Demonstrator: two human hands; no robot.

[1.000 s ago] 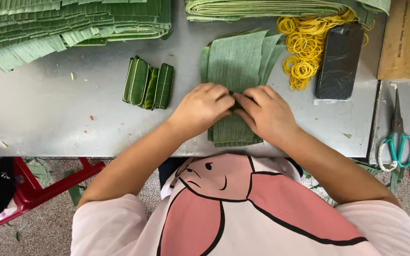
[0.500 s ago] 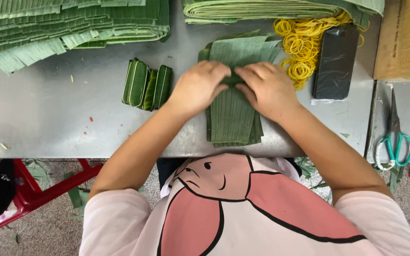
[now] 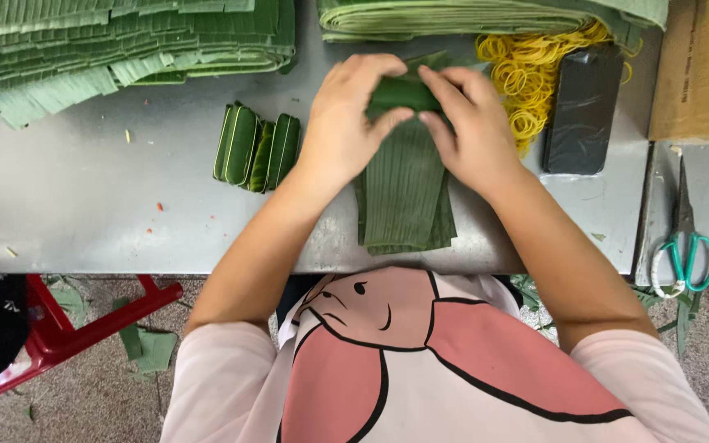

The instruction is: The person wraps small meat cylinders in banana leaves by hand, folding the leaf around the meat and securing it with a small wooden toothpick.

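Pinching a folded leaf parcel [image 3: 401, 92], both hands' fingertips [image 3: 400, 117] meet.

bundles [image 3: 254, 148] left of leaves [image 3: 404, 197] (phone [image 3: 583, 108] right)

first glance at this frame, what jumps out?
Both hands, left hand and right hand, meet at the table's middle, pinching the rolled top of a strip of green leaves that lies towards the near edge. To their left sit three small folded leaf bundles; to the right, a heap of yellow rubber bands beside a black phone. Big stacks of cut leaves fill the far left.
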